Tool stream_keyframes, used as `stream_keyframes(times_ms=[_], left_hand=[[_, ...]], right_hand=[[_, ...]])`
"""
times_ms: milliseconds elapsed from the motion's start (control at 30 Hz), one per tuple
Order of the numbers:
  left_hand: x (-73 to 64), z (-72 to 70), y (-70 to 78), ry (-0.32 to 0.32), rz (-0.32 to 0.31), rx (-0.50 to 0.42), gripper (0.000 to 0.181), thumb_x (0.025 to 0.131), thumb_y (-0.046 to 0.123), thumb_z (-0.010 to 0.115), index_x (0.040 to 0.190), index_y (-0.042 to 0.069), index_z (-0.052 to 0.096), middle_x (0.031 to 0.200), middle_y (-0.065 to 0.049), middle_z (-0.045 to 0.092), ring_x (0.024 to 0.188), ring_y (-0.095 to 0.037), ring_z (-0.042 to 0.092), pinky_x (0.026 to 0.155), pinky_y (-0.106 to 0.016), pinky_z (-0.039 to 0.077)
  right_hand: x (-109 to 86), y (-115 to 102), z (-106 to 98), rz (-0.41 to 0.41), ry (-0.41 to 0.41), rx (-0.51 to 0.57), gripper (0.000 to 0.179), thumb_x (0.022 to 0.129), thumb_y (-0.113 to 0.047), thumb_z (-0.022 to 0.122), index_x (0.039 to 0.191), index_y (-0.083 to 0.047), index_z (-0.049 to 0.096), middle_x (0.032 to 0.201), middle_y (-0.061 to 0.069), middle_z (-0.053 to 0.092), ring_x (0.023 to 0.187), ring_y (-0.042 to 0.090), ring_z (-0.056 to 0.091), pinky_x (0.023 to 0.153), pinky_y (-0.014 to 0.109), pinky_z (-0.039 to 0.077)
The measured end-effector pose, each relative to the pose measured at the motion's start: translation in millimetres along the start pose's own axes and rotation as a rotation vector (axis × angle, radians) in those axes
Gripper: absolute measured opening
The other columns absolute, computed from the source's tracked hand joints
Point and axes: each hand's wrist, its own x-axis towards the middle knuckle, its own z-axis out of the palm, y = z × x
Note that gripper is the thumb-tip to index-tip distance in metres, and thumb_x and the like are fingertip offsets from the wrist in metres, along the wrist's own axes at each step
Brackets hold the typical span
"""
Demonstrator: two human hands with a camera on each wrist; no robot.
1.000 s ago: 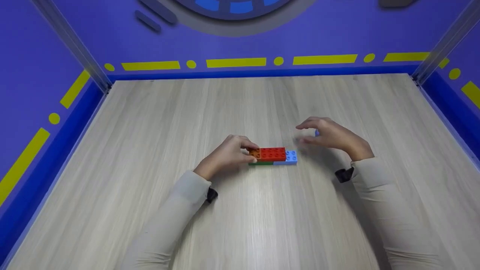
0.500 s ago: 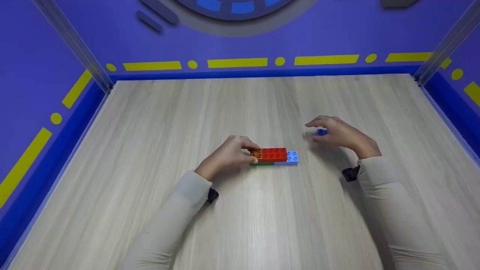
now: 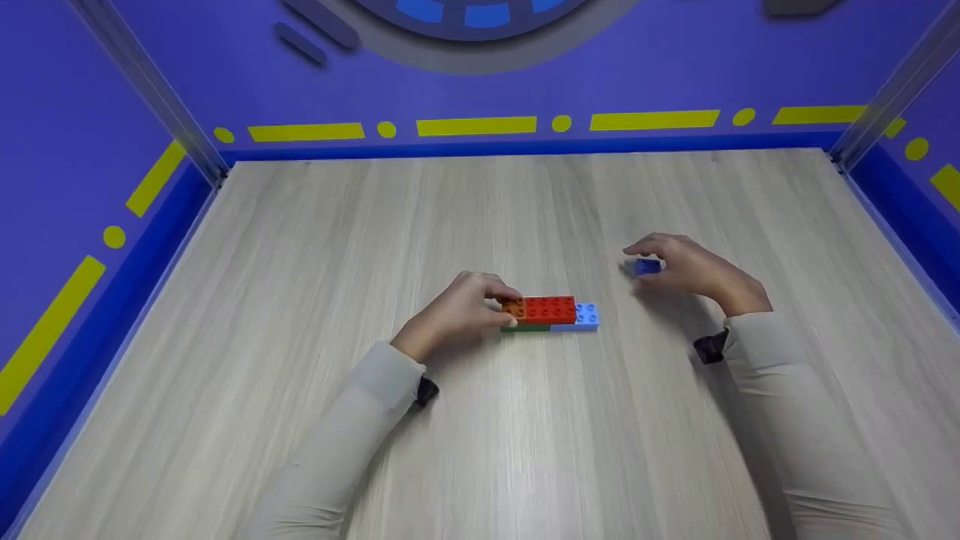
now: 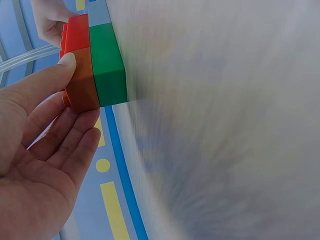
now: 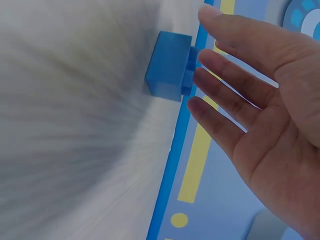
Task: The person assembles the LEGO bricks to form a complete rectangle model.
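Left of the table's middle line, my left hand (image 3: 461, 311) pinches an orange toy brick (image 4: 82, 82) between thumb and fingers. That brick sits at the left end of a low stack, beside a longer red brick (image 3: 551, 309). Under them lie a green brick (image 4: 109, 65) and a light blue brick (image 3: 587, 316), whose studs stick out at the right end. Farther right, a separate dark blue brick (image 5: 170, 67) stands on the table with its studs up. My right hand (image 3: 694, 271) hovers around it, thumb and fingers spread apart, fingertips close to the studs.
The wood-grain tabletop (image 3: 480, 450) lies under both hands. A purple-blue wall (image 3: 480, 90) with yellow dashes and dots runs along its back edge, and similar panels rise at both sides. Black straps with small cameras sit at my sleeve cuffs.
My right hand has moved a little to the right, which uncovers more of the dark blue brick. The left hand keeps its hold on the stack in the same place.
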Motion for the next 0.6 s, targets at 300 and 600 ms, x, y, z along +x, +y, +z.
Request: stream_keyframes(times_ms=[300, 600], left_hand=[[0.5, -0.4, 0.0, -0.009, -0.015, 0.008, 0.036, 0.081, 0.012, 0.077, 0.116, 0.009, 0.071, 0.112, -0.005, 0.07, 0.106, -0.017, 0.062, 0.098, -0.033, 0.047], [-0.2, -0.4, 0.6, -0.004, -0.012, 0.007, 0.035, 0.081, 0.011, 0.076, 0.115, 0.007, 0.071, 0.112, -0.005, 0.07, 0.102, -0.016, 0.062, 0.094, -0.032, 0.05]], right_hand=[[-3.2, 4.2, -0.9, 0.043, -0.007, -0.004, 0.051, 0.086, -0.012, 0.071, 0.132, 0.002, 0.055, 0.137, 0.023, 0.051, 0.126, 0.04, 0.047, 0.104, 0.056, 0.038], [-3.2, 7.4, 1.1, 0.124, -0.02, -0.004, 0.051, 0.086, -0.012, 0.071, 0.133, 0.0, 0.055, 0.137, 0.023, 0.051, 0.122, 0.038, 0.05, 0.103, 0.057, 0.04]])
